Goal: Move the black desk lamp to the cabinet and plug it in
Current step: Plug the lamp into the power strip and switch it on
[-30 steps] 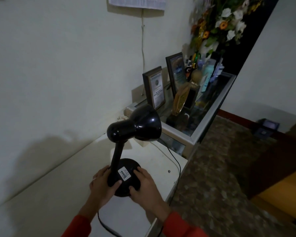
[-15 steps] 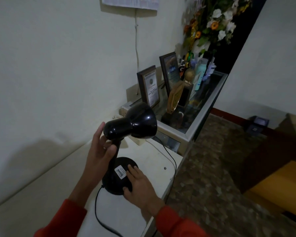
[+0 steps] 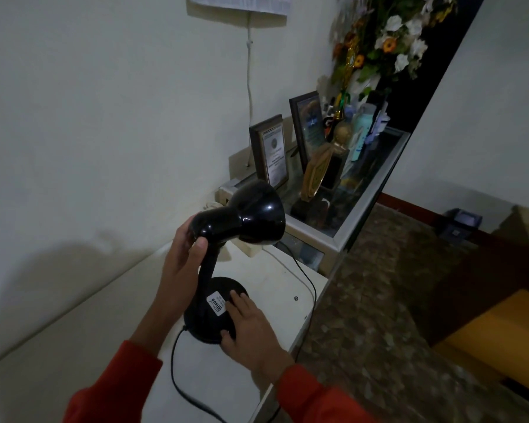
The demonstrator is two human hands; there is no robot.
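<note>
A person's left hand [image 3: 180,264] is gripping the black desk lamp [image 3: 226,257] at its neck while the right hand [image 3: 245,325], fingers spread, is pressing its base; steadying both should prevent tipping.

– What stood beyond the right hand [image 3: 251,331]?
– Two dark framed certificates [image 3: 271,151], a gold trophy [image 3: 316,175] just beside them. Farther off were a teal bottle [image 3: 364,123] and white and orange flowers [image 3: 388,41].
– And elsewhere?
– High above the left hand [image 3: 180,264] hung a paper sheet [image 3: 239,3], with a white cord [image 3: 250,71] beneath. Right of the right hand lay a mottled brown floor [image 3: 379,300].
</note>
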